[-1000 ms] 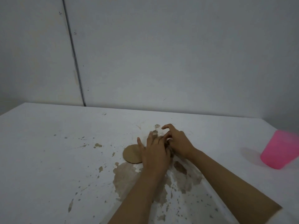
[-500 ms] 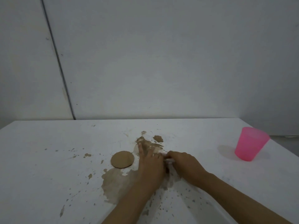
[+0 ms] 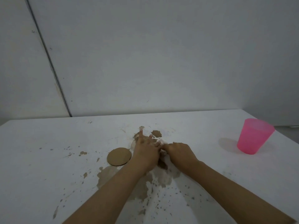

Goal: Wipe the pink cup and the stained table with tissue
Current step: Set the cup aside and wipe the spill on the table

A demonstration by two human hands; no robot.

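Tissue [image 3: 162, 141], white and crumpled, shows only as scraps between the two hands, so its long axis cannot be told. Since half a second ago the left hand [image 3: 145, 152] has pushed its fingers farther into the far brown stain [image 3: 156, 133] and spread them wider, flat on the table [image 3: 48, 143]. The right hand [image 3: 179, 151] stays just beside it, fingers curled, pinching the tissue's edge. The pink cup [image 3: 254, 136] stands upright, mouth up, well apart to the right, as before. A round brown disc [image 3: 119, 156] lies just left of the left hand.
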